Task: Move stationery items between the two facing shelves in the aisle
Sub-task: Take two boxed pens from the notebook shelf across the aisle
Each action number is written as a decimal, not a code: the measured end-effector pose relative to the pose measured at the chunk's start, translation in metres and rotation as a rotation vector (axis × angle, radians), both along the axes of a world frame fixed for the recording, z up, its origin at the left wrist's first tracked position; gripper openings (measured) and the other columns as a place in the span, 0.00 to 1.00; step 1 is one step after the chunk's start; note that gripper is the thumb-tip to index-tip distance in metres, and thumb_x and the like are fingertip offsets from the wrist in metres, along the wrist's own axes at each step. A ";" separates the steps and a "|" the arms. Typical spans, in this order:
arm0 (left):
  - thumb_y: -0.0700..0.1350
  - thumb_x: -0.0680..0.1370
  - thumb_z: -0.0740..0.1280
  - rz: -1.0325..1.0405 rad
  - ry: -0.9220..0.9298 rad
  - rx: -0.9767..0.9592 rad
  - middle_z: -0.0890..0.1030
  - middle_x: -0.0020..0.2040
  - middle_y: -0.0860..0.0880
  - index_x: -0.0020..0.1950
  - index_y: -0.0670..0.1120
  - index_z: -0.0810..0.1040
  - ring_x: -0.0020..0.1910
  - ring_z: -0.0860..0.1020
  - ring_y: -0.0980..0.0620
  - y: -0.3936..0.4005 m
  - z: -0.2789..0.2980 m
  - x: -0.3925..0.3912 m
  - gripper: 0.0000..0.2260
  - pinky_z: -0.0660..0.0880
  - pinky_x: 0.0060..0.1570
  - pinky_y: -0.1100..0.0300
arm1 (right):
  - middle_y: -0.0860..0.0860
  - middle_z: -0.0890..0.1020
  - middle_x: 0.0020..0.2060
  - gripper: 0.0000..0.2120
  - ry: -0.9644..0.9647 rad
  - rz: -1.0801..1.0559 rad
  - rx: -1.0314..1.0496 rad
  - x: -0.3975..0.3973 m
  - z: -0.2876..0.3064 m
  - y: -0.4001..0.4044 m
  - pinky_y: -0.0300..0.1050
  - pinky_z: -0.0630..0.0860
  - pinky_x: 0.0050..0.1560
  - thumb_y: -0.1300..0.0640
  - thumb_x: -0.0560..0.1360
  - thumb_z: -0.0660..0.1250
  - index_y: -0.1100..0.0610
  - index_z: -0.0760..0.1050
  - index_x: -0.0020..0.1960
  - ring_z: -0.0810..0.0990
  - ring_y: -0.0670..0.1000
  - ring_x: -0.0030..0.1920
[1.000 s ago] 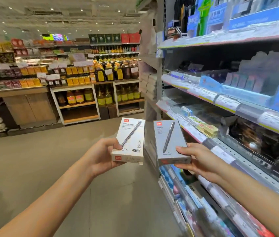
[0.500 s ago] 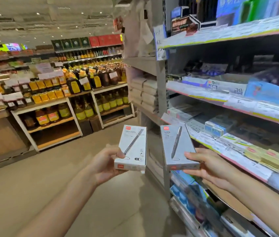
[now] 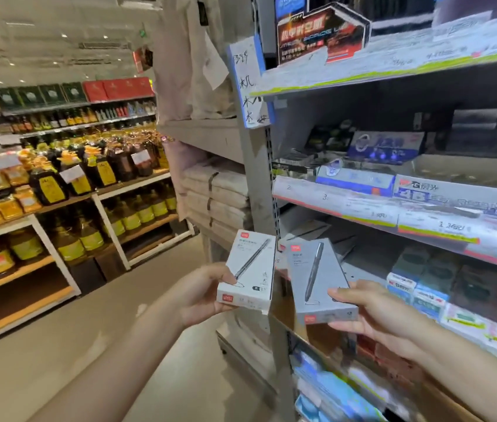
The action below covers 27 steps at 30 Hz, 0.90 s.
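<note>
White pen box (image 3: 248, 274) sits pinched in the left hand (image 3: 201, 292), fingers mostly hidden beneath; grey pen box (image 3: 317, 281) is gripped by the right hand (image 3: 375, 318) beside the stationery shelf (image 3: 423, 236). Box lettering is unreadable. Farther off, oil bottles (image 3: 101, 169) have slid left since earlier.

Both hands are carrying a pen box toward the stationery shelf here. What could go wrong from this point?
1. The left hand holds the white pen box only by its lower corner, so it could tip out.
2. The right hand pinches the grey pen box at one end; the grip may slip.
3. With both hands full, nudging the small packs on the shelf edge is likely.
</note>
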State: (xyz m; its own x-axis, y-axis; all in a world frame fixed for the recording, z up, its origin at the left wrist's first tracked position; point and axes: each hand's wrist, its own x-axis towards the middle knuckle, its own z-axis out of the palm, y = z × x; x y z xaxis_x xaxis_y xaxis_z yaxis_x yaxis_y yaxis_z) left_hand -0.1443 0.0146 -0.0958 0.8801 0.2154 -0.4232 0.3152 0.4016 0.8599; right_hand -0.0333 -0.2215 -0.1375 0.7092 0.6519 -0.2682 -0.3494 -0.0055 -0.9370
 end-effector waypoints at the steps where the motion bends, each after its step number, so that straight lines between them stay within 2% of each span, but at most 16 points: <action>1: 0.31 0.75 0.57 -0.028 0.014 -0.009 0.86 0.43 0.40 0.52 0.40 0.75 0.39 0.85 0.44 0.007 -0.002 0.018 0.12 0.82 0.34 0.56 | 0.53 0.86 0.36 0.03 0.007 -0.020 -0.006 0.008 -0.001 0.003 0.40 0.81 0.34 0.63 0.74 0.64 0.59 0.76 0.47 0.85 0.48 0.34; 6: 0.31 0.75 0.55 -0.179 0.050 -0.040 0.86 0.42 0.40 0.54 0.38 0.75 0.38 0.85 0.45 0.025 -0.017 0.102 0.13 0.81 0.38 0.55 | 0.57 0.86 0.42 0.11 0.034 -0.149 -0.024 0.041 -0.007 0.007 0.39 0.80 0.32 0.61 0.73 0.66 0.61 0.76 0.55 0.85 0.49 0.37; 11: 0.30 0.74 0.54 -0.274 0.050 0.029 0.84 0.46 0.39 0.60 0.35 0.73 0.37 0.85 0.45 0.033 -0.035 0.161 0.16 0.82 0.32 0.57 | 0.62 0.83 0.52 0.21 0.061 -0.335 -0.038 0.056 -0.009 0.009 0.42 0.81 0.35 0.61 0.71 0.69 0.66 0.69 0.62 0.84 0.55 0.46; 15: 0.30 0.75 0.55 -0.331 0.043 0.086 0.84 0.39 0.38 0.52 0.33 0.73 0.32 0.84 0.45 0.033 -0.044 0.186 0.10 0.81 0.30 0.57 | 0.58 0.82 0.48 0.19 0.060 -0.454 -0.039 0.055 -0.006 0.017 0.47 0.83 0.41 0.62 0.72 0.68 0.69 0.68 0.60 0.83 0.52 0.45; 18: 0.30 0.75 0.56 -0.338 0.019 0.233 0.82 0.36 0.40 0.48 0.34 0.72 0.28 0.82 0.49 0.032 -0.045 0.199 0.06 0.79 0.26 0.59 | 0.63 0.79 0.55 0.20 0.092 -0.530 -0.053 0.056 -0.006 0.024 0.46 0.83 0.40 0.62 0.72 0.69 0.66 0.67 0.60 0.82 0.56 0.49; 19: 0.31 0.76 0.57 -0.340 0.000 0.337 0.82 0.37 0.41 0.52 0.35 0.72 0.30 0.81 0.49 0.031 -0.045 0.202 0.07 0.78 0.27 0.59 | 0.64 0.79 0.56 0.19 0.096 -0.550 -0.059 0.057 -0.005 0.027 0.46 0.83 0.39 0.62 0.71 0.70 0.64 0.66 0.58 0.82 0.56 0.49; 21: 0.34 0.77 0.59 -0.353 -0.079 0.597 0.79 0.48 0.42 0.67 0.41 0.65 0.38 0.79 0.48 0.036 -0.051 0.210 0.19 0.76 0.35 0.58 | 0.61 0.79 0.53 0.18 0.094 -0.602 -0.051 0.060 -0.003 0.034 0.49 0.83 0.40 0.62 0.72 0.69 0.62 0.66 0.57 0.82 0.54 0.46; 22: 0.36 0.77 0.60 -0.371 -0.148 0.731 0.77 0.52 0.43 0.71 0.44 0.61 0.43 0.78 0.47 0.039 -0.053 0.213 0.22 0.75 0.40 0.57 | 0.60 0.80 0.49 0.16 0.093 -0.620 -0.052 0.062 -0.001 0.037 0.51 0.82 0.44 0.62 0.72 0.69 0.61 0.66 0.55 0.81 0.51 0.43; 24: 0.38 0.78 0.60 -0.412 -0.297 1.011 0.76 0.57 0.44 0.70 0.45 0.62 0.53 0.77 0.44 0.045 -0.059 0.216 0.21 0.70 0.47 0.59 | 0.55 0.83 0.35 0.09 0.083 -0.615 -0.074 0.063 0.001 0.045 0.54 0.80 0.52 0.63 0.74 0.67 0.60 0.66 0.44 0.81 0.44 0.33; 25: 0.39 0.79 0.59 -0.431 -0.349 1.137 0.76 0.58 0.44 0.69 0.45 0.64 0.55 0.76 0.44 0.047 -0.063 0.217 0.19 0.67 0.47 0.61 | 0.50 0.81 0.24 0.11 0.070 -0.624 -0.092 0.062 0.003 0.050 0.54 0.79 0.53 0.63 0.75 0.65 0.58 0.63 0.39 0.78 0.41 0.25; 26: 0.40 0.79 0.58 -0.441 -0.391 1.240 0.76 0.59 0.43 0.68 0.45 0.67 0.55 0.76 0.45 0.048 -0.066 0.216 0.16 0.65 0.45 0.62 | 0.48 0.74 0.15 0.15 0.056 -0.648 -0.109 0.062 0.005 0.055 0.50 0.80 0.48 0.64 0.76 0.64 0.57 0.61 0.35 0.73 0.40 0.17; 27: 0.40 0.80 0.57 -0.442 -0.438 1.330 0.75 0.57 0.43 0.66 0.44 0.70 0.53 0.75 0.46 0.049 -0.068 0.216 0.15 0.62 0.42 0.63 | 0.46 0.68 0.11 0.17 0.033 -0.668 -0.134 0.062 0.008 0.060 0.43 0.80 0.37 0.64 0.76 0.63 0.56 0.59 0.34 0.70 0.40 0.13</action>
